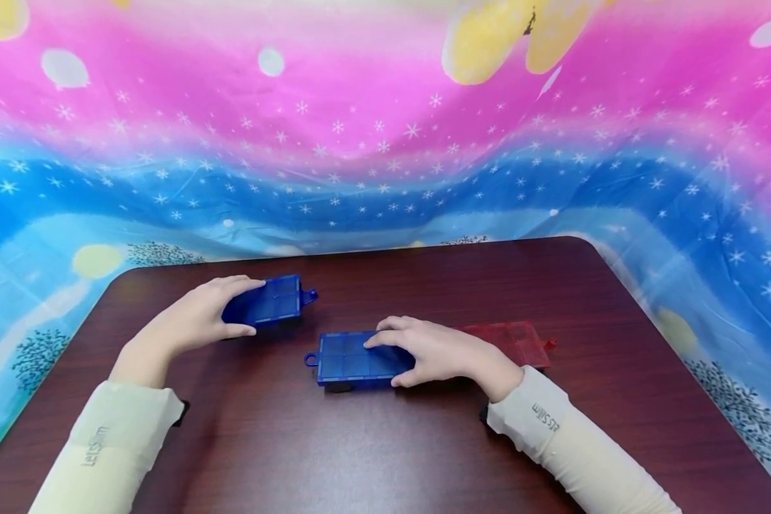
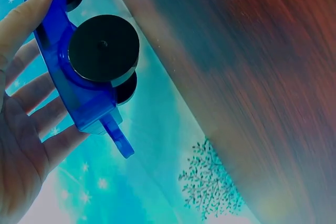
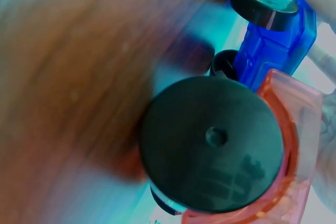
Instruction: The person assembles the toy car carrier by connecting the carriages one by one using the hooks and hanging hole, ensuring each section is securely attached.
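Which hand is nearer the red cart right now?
The right. The right hand rests on the middle blue cart, with the red cart right beside its wrist. The left hand grips the other blue cart, farther left.

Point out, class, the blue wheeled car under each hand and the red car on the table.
Far blue car [image 1: 273,300]: head view, its gridded top.
Near blue car [image 1: 353,357]: head view, its top panel.
Red car [image 1: 517,339]: head view, its translucent top.
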A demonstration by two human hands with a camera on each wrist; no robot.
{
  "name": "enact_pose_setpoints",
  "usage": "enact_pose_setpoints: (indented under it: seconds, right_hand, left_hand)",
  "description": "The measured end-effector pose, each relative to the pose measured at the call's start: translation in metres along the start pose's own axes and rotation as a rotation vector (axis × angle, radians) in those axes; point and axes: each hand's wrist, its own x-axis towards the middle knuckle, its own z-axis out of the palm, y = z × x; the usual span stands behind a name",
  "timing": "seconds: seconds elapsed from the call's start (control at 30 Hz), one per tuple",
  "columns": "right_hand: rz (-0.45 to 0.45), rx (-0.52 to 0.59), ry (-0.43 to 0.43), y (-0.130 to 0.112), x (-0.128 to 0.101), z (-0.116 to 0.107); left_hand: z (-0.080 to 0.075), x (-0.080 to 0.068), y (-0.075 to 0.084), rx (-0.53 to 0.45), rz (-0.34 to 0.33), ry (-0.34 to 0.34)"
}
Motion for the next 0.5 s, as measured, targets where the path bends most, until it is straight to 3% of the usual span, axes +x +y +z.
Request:
enact_pose_setpoints:
  seconds: [0.27, 0.5]
  right_hand:
    - [-0.004, 0.015, 0.015, 0.000, 0.000, 0.000]
    - [-0.015, 0.015, 0.030, 0.000, -0.001, 0.002]
  left_hand:
    - [0.000, -0.021, 0.000, 0.015, 0.008, 0.027]
    - [0.004, -0.035, 0.003, 0.021, -0.029, 0.001]
